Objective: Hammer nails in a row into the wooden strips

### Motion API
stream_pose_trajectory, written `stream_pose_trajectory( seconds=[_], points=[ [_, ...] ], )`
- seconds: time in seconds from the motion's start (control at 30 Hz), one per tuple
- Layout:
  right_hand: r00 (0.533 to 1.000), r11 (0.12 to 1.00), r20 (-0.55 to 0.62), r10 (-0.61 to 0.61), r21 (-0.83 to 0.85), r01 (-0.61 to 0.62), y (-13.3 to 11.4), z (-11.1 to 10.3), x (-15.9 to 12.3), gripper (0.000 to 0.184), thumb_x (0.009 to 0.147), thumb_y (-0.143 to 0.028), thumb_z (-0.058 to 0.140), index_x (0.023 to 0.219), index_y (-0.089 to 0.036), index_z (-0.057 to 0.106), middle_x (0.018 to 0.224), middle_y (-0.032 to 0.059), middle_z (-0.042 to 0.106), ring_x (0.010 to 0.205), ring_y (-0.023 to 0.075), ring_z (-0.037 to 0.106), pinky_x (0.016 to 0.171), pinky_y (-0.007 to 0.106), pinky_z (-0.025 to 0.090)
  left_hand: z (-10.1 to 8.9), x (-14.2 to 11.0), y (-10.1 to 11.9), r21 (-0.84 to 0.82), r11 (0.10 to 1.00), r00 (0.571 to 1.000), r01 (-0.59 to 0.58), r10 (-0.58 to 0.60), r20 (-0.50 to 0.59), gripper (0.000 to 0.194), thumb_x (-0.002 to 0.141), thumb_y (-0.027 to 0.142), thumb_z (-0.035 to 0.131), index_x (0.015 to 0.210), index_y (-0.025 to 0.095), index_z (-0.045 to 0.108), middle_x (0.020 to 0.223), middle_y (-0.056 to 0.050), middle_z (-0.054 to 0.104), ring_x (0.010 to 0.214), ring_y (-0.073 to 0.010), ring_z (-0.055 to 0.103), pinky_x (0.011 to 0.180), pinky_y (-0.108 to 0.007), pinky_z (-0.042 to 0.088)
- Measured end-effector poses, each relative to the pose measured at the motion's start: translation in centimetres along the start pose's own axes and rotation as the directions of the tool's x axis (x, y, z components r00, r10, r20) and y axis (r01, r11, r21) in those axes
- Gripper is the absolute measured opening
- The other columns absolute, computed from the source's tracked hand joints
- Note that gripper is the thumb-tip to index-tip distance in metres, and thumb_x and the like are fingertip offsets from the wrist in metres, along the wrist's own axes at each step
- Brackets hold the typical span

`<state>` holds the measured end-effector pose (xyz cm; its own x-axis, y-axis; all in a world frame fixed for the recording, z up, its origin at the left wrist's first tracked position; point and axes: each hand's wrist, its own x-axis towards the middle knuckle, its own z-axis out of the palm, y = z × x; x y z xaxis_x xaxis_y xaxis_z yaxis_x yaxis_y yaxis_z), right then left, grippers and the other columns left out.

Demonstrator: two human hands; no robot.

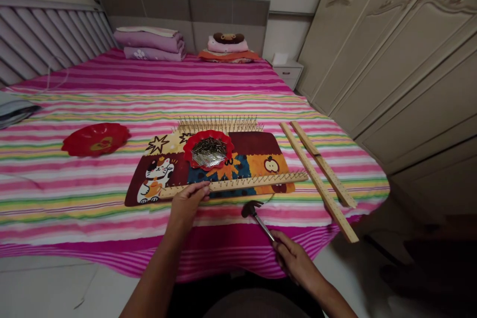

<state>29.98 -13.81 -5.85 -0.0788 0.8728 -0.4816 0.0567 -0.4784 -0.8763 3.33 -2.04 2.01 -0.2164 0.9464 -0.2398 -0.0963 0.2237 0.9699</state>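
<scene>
My right hand [292, 258] is wrapped round the handle of a claw hammer [264, 227], its dark head pointing away from me above the bed's near edge. My left hand [189, 202] rests at a pale wooden strip [238, 185], thumb and fingers pinched together at its near side. What the fingertips hold, if anything, is too small to tell. Several nails stand in the strip to the right of that hand; the left end shows small holes. Under the strip lies a patterned board [253, 144] with a cat picture. A red scalloped bowl [187, 151] full of loose nails sits on it.
Behind the bowl is wood [219, 127] bristling with upright nails. Two more wooden strips [316, 179] [337, 184] lie at the right. A red dish [95, 139] is at the left. Everything lies on a striped bedsheet [93, 184]; folded bedding [149, 44] is at the headboard.
</scene>
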Motion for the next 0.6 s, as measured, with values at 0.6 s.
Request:
stream_pose_trajectory(
  seconds=[0.6],
  points=[
    [0.997, 0.991, -0.042, -0.062, -0.124, 0.057, -1.1, 0.2, -0.7, 0.043, 0.080, -0.044, 0.050, 0.112, -0.018, 0.060, 0.051, -0.0078, 0.037, 0.043, 0.0103, 0.034, 0.040, 0.021, 0.029, 2.1, 0.6, -2.5, 0.489, 0.844, 0.937, -0.223, 0.324, -0.132, 0.020, 0.070, 0.037, 0.058, 0.081, 0.023, 0.068, 0.078, 0.000, 0.071, 0.074, -0.0169, 0.064, 0.074, -0.030, 0.049]
  ],
)
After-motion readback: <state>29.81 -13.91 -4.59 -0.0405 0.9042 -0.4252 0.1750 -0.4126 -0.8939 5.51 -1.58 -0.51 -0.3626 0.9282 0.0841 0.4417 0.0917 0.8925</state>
